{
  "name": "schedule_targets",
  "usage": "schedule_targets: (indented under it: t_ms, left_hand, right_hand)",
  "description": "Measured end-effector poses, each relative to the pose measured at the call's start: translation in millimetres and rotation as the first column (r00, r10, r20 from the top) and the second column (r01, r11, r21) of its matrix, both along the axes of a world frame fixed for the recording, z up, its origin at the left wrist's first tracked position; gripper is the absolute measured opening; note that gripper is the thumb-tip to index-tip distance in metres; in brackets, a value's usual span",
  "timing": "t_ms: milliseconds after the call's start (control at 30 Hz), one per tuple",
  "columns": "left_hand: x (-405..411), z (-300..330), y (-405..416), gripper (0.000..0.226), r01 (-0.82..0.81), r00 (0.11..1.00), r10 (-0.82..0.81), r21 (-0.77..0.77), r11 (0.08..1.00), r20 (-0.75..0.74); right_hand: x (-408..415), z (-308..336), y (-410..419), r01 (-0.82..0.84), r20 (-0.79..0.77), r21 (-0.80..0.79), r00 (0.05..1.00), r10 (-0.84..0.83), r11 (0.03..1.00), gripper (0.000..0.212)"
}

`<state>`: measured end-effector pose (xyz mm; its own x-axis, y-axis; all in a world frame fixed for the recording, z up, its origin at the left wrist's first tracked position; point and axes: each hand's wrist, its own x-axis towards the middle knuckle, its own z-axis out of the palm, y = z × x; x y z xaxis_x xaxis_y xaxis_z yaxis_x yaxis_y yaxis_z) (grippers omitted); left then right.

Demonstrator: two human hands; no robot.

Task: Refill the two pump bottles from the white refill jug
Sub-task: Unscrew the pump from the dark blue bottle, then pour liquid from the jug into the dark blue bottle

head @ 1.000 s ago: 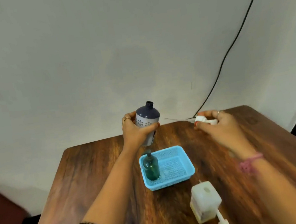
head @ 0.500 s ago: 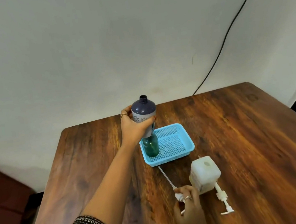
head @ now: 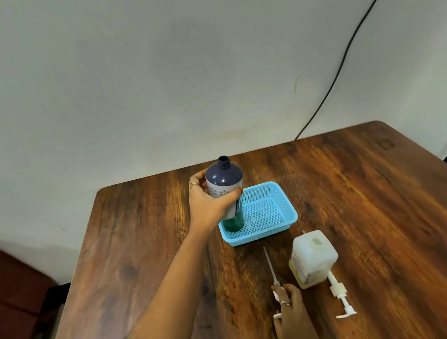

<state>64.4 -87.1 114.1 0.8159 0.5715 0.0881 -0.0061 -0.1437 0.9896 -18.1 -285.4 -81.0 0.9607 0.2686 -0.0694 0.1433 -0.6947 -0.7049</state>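
Our left hand (head: 207,202) grips the open navy bottle (head: 225,186) upright, held above the blue basket (head: 268,214); a green bottle (head: 233,223) stands in the basket directly under it. Our right hand (head: 292,319) holds a pump head (head: 275,294), its tube lying on the table (head: 393,218). White jug (head: 312,257) just right of that hand, second pump (head: 340,296) beside it.

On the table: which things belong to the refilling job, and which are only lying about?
Belong to the job:
- blue bottle, neck open, held in the left hand
- green bottle in the blue basket
- white refill jug
- pump at the right hand
- second pump beside the jug

Lying about:
- black cable on the wall
- red seat
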Motion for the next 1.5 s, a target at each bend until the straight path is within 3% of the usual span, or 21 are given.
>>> schedule_targets:
  t_ms: [33, 100, 167, 267, 400, 467, 533, 600, 667, 800, 900, 1200, 1500]
  left_hand:
    - [0, 0, 1, 0.079, -0.002, 1.000, 0.002, 0.001, 1.000, 0.001]
    - [1, 1, 0, 0.079, -0.006, 1.000, 0.006, 0.002, 1.000, 0.008]
    - [3, 1, 0, 0.079, -0.012, 1.000, 0.012, 0.014, 1.000, 0.008]
    - [5, 2, -3, 0.079, -0.007, 1.000, 0.007, 0.029, 1.000, 0.015]
    - [10, 3, -9, 0.080, 0.003, 1.000, -0.003, 0.035, 0.999, 0.011]
    - [12, 3, -10, 0.080, 0.005, 1.000, -0.006, 0.042, 0.999, 0.010]
    - [13, 4, -10, 0.081, 0.009, 1.000, -0.010, 0.047, 0.999, 0.017]
    - [14, 6, -10, 0.080, 0.008, 0.999, -0.010, 0.052, 0.999, 0.031]
    - [16, 9, -9, 0.079, 0.000, 0.999, -0.003, 0.050, 0.999, 0.045]
    - [19, 16, -13, 0.078, -0.007, 0.999, 0.004, 0.051, 0.999, 0.052]
    - [21, 20, -17, 0.078, -0.004, 0.998, 0.001, 0.059, 0.998, 0.063]
    - [36, 26, -26, 0.080, -0.037, 0.996, 0.031, 0.075, 0.997, 0.083]
    - [62, 49, -40, 0.079, -0.055, 0.995, 0.048, 0.079, 0.995, 0.086]
  right_hand:
    - [-2, -3, -1, -0.059, -0.028, -0.024, 0.998, 0.058, 0.998, 0.049]
    - [-3, -9, -2, -0.060, 0.060, -0.029, 0.996, 0.062, 0.998, 0.049]
    - [0, -3, -2, -0.034, -0.015, -0.070, 0.999, 0.033, 0.997, 0.053]
    - [3, -7, -7, -0.073, 0.110, -0.258, 0.988, 0.105, 0.963, 0.077]
    - [0, 6, -18, -0.061, 0.154, -0.304, 0.982, 0.112, 0.951, 0.077]
    - [0, 37, -31, -0.006, 0.202, -0.164, 0.979, 0.040, 0.986, 0.058]
    - [-1, 52, -44, 0.190, 0.212, -0.002, 0.960, -0.185, 0.982, 0.046]
    - [6, 47, -63, 0.402, 0.161, 0.231, 0.883, -0.442, 0.886, 0.059]
    - [18, 37, -75, 0.507, 0.063, 0.348, 0.827, -0.559, 0.789, 0.081]
    - [45, 49, -62, 0.419, -0.057, 0.361, 0.902, -0.429, 0.833, 0.118]
    - [56, 49, -45, 0.333, -0.055, 0.434, 0.937, -0.345, 0.837, 0.113]
    - [88, 26, -43, 0.430, -0.165, 0.406, 0.902, -0.398, 0.806, 0.104]
    - [150, 142, -42, 0.196, 0.200, 0.457, 0.928, -0.315, 0.867, 0.075]
